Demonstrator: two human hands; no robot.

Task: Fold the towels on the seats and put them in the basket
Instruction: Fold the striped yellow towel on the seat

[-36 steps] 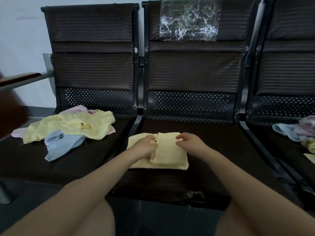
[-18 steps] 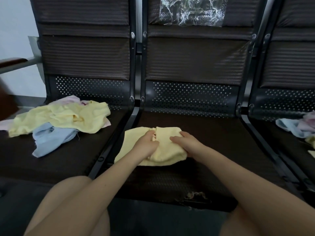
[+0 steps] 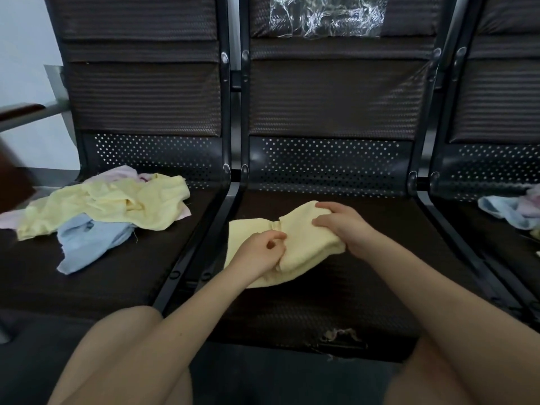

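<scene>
- We see both forearms reaching forward from the bottom of the view onto the middle seat [image 3: 336, 293], where the yellow towel [image 3: 304, 244] lies partly folded.
- The left hand [image 3: 260, 252] sits on the towel's left half, knuckles up, fingers curled in with thumb and forefinger closed on a bunched fold near the towel's middle.
- The right hand [image 3: 342, 226] lies palm down over the towel's right, thicker folded part, fingers bent over its far edge and gripping it; that end looks lifted slightly off the seat, though we cannot be sure from this angle.
- On the seat left of the middle seat lies a loose pile of towels [image 3: 105, 211]: yellow on top, a blue one toward the front, pink showing at the back.
- On the seat right of the middle seat, at the frame edge, more towels [image 3: 508, 211] lie crumpled, blue and pink.
- Crinkled clear plastic [image 3: 325, 16] is stuck on the middle seat's backrest.
</scene>
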